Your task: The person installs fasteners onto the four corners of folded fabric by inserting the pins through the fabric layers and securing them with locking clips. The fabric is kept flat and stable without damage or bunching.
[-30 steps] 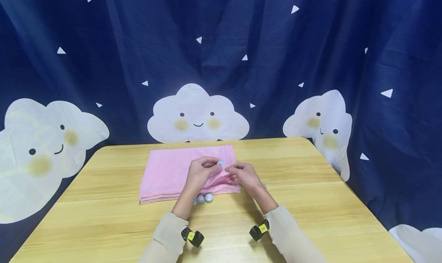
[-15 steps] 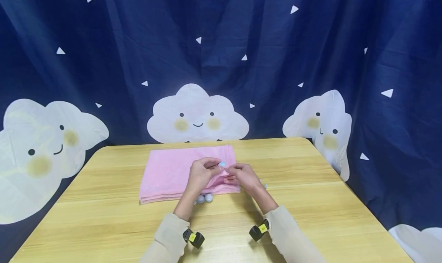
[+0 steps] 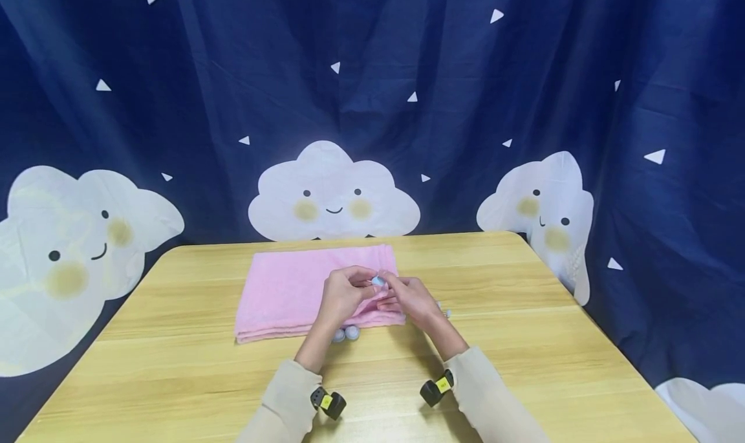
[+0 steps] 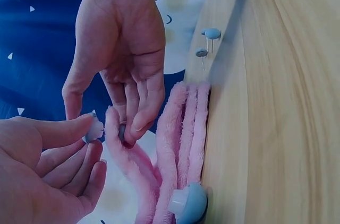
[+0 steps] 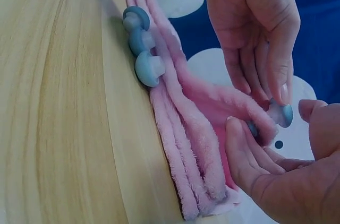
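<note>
Head, hands: you have two in sight, your left hand (image 3: 342, 295) and your right hand (image 3: 413, 299), close together over the near right part of the pink towel (image 3: 291, 288).
Head, held piece: one mushroom-shaped held cap (image 3: 378, 280), blue on top, is pinched by your left fingers; your right fingers reach right beside it.
Head, towel: one, folded in layers on the bench (image 3: 524, 339).
Head, loose pieces: you can count two loose caps (image 3: 352, 332) at the towel's near edge and two pins (image 3: 447, 313) partly hidden past your right wrist.
Head, backdrop: one dark blue curtain (image 3: 372, 100) with three smiling clouds (image 3: 334, 191) and part of a fourth.
Left wrist, pins: two, their thin shafts readable only here, near the towel's end.
Left wrist, loose caps: one, pale stem and blue top, against the towel's folded edge.
Left wrist, fingers: your left thumb and fingers are clamped on the held cap, just beside a raised towel flap; your right fingers curl behind that flap, on a grey disc (image 4: 122, 132) that the head view hides.
Right wrist, loose caps: three in a row along the towel edge, one more than the head view gives you.
Right wrist, fingers: your right fingers press the disc to the flap, thumb apart from them near the held cap.
</note>
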`<action>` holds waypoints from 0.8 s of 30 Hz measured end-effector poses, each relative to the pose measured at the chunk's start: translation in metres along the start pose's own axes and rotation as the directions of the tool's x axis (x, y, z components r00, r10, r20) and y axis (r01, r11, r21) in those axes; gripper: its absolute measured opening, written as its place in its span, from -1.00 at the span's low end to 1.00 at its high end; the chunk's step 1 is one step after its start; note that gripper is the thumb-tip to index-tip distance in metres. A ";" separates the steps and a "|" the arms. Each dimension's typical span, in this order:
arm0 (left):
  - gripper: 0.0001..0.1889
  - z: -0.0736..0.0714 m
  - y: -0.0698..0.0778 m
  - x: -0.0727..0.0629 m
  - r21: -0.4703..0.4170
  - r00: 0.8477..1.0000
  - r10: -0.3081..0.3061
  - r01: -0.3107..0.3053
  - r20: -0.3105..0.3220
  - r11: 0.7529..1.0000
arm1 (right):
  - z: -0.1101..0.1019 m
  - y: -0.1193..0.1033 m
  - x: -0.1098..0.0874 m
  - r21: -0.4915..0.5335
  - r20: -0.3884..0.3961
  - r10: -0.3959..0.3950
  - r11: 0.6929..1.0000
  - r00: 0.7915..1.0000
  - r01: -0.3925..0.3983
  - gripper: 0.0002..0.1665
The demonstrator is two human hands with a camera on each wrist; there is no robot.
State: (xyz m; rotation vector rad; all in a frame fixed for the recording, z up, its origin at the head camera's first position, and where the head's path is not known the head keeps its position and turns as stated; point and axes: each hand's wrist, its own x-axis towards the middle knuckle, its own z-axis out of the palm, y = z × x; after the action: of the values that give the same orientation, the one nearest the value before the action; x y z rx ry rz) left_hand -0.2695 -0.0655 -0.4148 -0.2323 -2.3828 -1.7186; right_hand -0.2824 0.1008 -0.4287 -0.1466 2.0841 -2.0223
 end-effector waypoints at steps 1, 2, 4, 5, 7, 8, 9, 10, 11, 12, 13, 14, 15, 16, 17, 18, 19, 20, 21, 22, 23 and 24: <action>-0.73 0.000 0.000 0.000 0.003 1.000 0.001 -0.001 0.001 1.000 | 0.000 0.000 0.000 -0.003 -0.001 -0.002 1.000 1.000 0.002 -0.37; -0.73 0.000 0.001 0.000 0.004 1.000 0.001 -0.001 0.002 1.000 | 0.000 0.000 0.000 -0.006 -0.002 -0.006 1.000 1.000 0.006 -0.37; -0.73 0.000 0.001 0.000 0.004 1.000 0.003 -0.003 0.004 1.000 | 0.001 -0.001 0.000 -0.003 -0.005 -0.002 1.000 1.000 0.002 -0.38; -0.74 0.000 0.001 0.000 0.007 1.000 0.007 -0.007 0.004 1.000 | 0.001 -0.001 0.000 0.000 -0.005 -0.003 1.000 1.000 0.003 -0.38; -0.74 0.000 0.002 0.000 0.012 1.000 0.011 -0.011 0.002 1.000 | 0.001 -0.002 0.000 0.005 -0.006 -0.004 1.000 1.000 0.004 -0.39; -0.75 0.000 0.002 0.000 0.014 1.000 0.012 -0.012 0.002 1.000 | 0.001 -0.002 0.000 0.008 -0.007 -0.008 1.000 1.000 0.008 -0.40; -0.75 0.000 0.003 -0.001 0.020 1.000 0.015 -0.015 0.002 1.000 | 0.001 -0.002 0.000 0.015 -0.008 -0.008 1.000 1.000 0.009 -0.42; -0.76 0.000 0.003 -0.001 0.026 1.000 0.017 -0.017 0.002 1.000 | 0.001 -0.003 0.000 0.021 -0.010 -0.011 1.000 1.000 0.011 -0.43; -0.76 0.000 0.003 -0.001 0.030 1.000 0.019 -0.019 0.003 0.999 | 0.002 -0.003 0.000 0.027 -0.010 -0.013 1.000 1.000 0.013 -0.45; -0.77 0.000 0.003 -0.002 0.032 1.000 0.018 -0.019 0.003 0.999 | 0.002 -0.003 -0.001 0.032 -0.010 -0.016 0.999 1.000 0.016 -0.47; -0.77 0.000 0.003 -0.002 0.034 1.000 0.018 -0.018 0.004 0.999 | 0.002 -0.003 -0.001 0.036 -0.009 -0.021 0.999 1.000 0.021 -0.49; -0.77 0.000 0.003 -0.002 0.035 1.000 0.017 -0.017 0.006 0.999 | 0.002 -0.003 -0.001 0.040 -0.007 -0.026 0.999 1.000 0.026 -0.49; -0.78 0.000 0.003 -0.002 0.037 1.000 0.015 -0.015 0.008 0.999 | 0.002 -0.003 -0.001 0.045 -0.007 -0.021 0.999 1.000 0.021 -0.51; -0.77 0.000 0.003 -0.002 0.034 1.000 0.012 -0.012 0.011 0.999 | 0.002 -0.003 -0.001 0.049 -0.006 -0.020 0.999 1.000 0.020 -0.51; -0.77 0.000 0.003 -0.002 0.033 1.000 0.009 -0.010 0.018 0.999 | 0.002 -0.003 -0.002 0.051 -0.007 -0.021 0.998 1.000 0.021 -0.52; -0.76 0.000 0.003 -0.002 0.033 1.000 0.003 -0.004 0.027 0.999 | 0.002 -0.003 -0.002 0.056 -0.011 -0.019 0.998 1.000 0.019 -0.52; -0.73 0.000 0.002 -0.002 0.037 0.999 -0.005 0.004 0.040 0.999 | 0.002 -0.004 -0.002 0.059 -0.017 -0.015 0.998 1.000 0.016 -0.53; -0.70 0.000 0.002 -0.002 0.045 0.998 -0.016 0.014 0.054 0.999 | 0.002 -0.004 -0.002 0.059 -0.027 -0.011 0.998 1.000 0.012 -0.53; -0.68 0.000 0.002 -0.003 0.060 0.997 -0.028 0.024 0.068 0.998 | 0.003 -0.004 -0.002 0.056 -0.037 -0.006 0.998 0.999 0.008 -0.53; -0.65 0.000 0.002 -0.003 0.078 0.996 -0.039 0.033 0.082 0.996 | 0.003 -0.004 -0.002 0.050 -0.044 -0.006 0.999 0.999 0.008 -0.53; -0.63 -0.001 0.001 -0.003 0.100 0.995 -0.043 0.034 0.095 0.994 | 0.003 -0.004 -0.002 0.044 -0.050 -0.006 0.999 0.999 0.008 -0.52; -0.63 0.000 0.001 -0.004 0.121 0.993 -0.054 0.042 0.101 0.992 | 0.003 -0.004 -0.002 0.041 -0.053 -0.005 0.999 0.999 0.007 -0.51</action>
State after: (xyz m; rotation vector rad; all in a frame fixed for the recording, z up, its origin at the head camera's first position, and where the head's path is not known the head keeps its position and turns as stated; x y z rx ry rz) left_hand -0.2657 -0.0655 -0.4145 -0.2546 -2.5759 -1.6148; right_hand -0.2807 0.0983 -0.4249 -0.0936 2.0736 -2.0929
